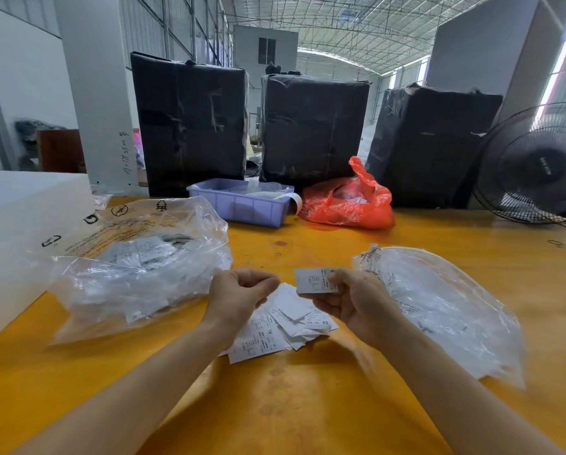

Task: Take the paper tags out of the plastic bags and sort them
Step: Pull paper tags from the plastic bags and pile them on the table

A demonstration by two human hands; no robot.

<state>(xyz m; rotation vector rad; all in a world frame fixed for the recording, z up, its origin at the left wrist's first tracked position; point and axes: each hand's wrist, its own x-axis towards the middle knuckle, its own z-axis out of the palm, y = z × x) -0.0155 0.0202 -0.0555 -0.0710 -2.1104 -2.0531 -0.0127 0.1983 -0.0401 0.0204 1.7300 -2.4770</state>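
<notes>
tag pile (276, 326) centre | full bag (134, 267) left | empty bag (439, 307) right

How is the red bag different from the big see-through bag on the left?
The red bag is coloured, so its contents barely show; the clear bag lets you see paper tags inside. The red bag sits far back beside the purple bin; the clear bag lies nearer the left hand. The clear bag has black printed symbols; the red one looks plain. Both are crinkly plastic.
</notes>
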